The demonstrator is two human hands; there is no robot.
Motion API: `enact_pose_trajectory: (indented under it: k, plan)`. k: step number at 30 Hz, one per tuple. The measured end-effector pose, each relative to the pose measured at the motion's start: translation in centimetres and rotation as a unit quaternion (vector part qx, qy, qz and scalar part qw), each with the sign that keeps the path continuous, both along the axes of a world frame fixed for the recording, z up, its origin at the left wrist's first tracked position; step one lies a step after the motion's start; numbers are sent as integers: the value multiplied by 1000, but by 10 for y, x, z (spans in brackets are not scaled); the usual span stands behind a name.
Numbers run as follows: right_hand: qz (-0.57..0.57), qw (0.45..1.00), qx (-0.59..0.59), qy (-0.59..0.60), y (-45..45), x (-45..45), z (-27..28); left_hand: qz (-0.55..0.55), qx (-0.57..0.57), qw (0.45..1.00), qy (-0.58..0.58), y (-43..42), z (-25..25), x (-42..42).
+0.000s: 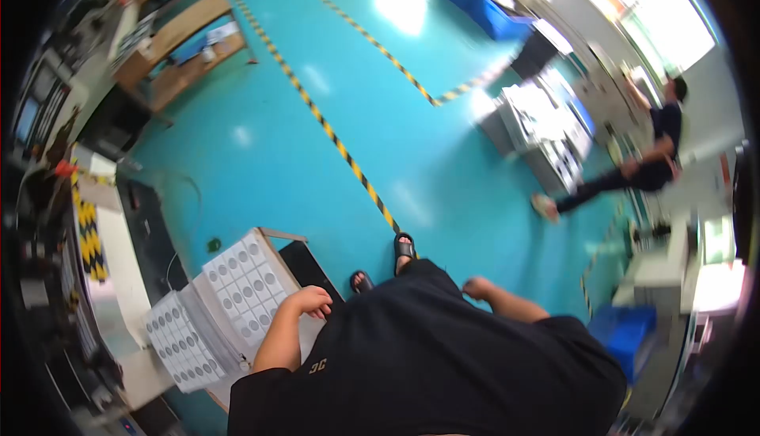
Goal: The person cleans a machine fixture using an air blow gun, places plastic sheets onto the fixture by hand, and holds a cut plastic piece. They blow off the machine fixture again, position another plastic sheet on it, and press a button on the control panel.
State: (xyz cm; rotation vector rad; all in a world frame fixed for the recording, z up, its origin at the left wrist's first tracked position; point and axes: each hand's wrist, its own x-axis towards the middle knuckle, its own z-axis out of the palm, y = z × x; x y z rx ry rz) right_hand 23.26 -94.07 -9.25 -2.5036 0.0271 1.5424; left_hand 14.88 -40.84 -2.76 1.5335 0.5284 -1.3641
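My left hand hangs beside the right edge of a white tray of round grey pieces set in a grid. Its fingers are loosely bent and slightly apart, and I see nothing in them. Another white tray with rows of similar round pieces lies further left. On my other side, my right hand hangs over the blue-green floor, away from any object. It is small and blurred, so how its fingers are set does not show.
A yellow-black floor line runs up from my feet. Ahead on the left stands a wooden bench. To the right, a person strides near a grey-white machine. Blue bins stand close on my right.
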Motion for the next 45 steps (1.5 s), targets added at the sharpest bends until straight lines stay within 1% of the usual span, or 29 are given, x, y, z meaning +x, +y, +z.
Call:
enact_pose_trajectory:
  k: [1,2,6,8,11,12,13,14,15,16,18,19,22,25,26,27,28,30,31,32,34,36,37,38,39,40,41,43,45]
  plan:
    - [9,999,-20,34,4,13,8,-11,6,1000,-12,0,-8,12]
    - [45,998,23,38,-15,27,-25,-24,14,999,-23,-1,-15,25]
    - [-17,999,17,22,22,126,0,59,-19,998,-32,-2,-43,64]
    - [-27,999,28,-3,57,187,17,63,17,994,-88,7,-56,76]
    - [-63,996,56,6,82,254,3,52,81,982,-162,25,-93,72]
    - [-44,997,62,-7,104,293,5,-237,86,837,-485,46,-136,62]
    - [-25,997,65,-19,124,329,4,-114,130,910,-378,46,-101,66]
    - [-6,997,66,-30,147,362,8,-17,122,970,-211,52,-82,83]
    - [15,995,81,-56,172,396,14,125,106,982,-89,55,-46,101]
    - [34,990,103,-88,191,429,6,264,81,960,38,59,-20,115]
    - [143,974,98,-146,236,483,21,316,97,943,34,67,-24,129]
    - [133,973,116,-147,258,501,24,342,105,933,31,71,-28,135]
    - [141,964,162,-159,333,541,22,225,166,949,-146,84,-38,155]
    - [222,946,180,-153,418,548,3,160,178,939,-247,134,-105,167]
    - [237,942,185,-149,435,545,-8,223,167,931,-235,149,-105,163]
    - [211,965,127,-87,455,539,-14,285,155,918,-228,170,-104,165]
    - [199,975,89,-52,478,525,12,349,138,899,-224,191,-106,174]
    - [298,937,181,3,503,528,-13,284,159,931,-165,244,-87,179]
    - [339,912,229,31,513,531,-29,387,144,901,-137,267,-71,178]
    - [332,916,225,15,545,528,-12,486,131,857,-113,294,-60,180]
    - [321,924,205,-18,594,541,27,539,174,816,-117,349,-107,172]
    - [266,948,173,24,640,553,55,423,326,826,-182,389,-116,165]
    - [280,944,170,22,668,556,68,448,390,781,-194,399,-108,165]
    - [312,935,169,23,694,567,68,531,373,734,-202,405,-95,170]
    - [348,922,169,20,718,580,63,674,273,660,-187,406,-86,180]
    - [387,906,171,21,743,596,54,754,211,601,-158,404,-63,191]
    - [422,891,167,24,770,611,47,759,211,595,-158,402,-52,198]
    - [492,854,163,39,831,631,32,655,302,666,-191,394,-51,194]
    - [558,813,158,56,899,647,19,596,368,701,-136,377,-66,182]
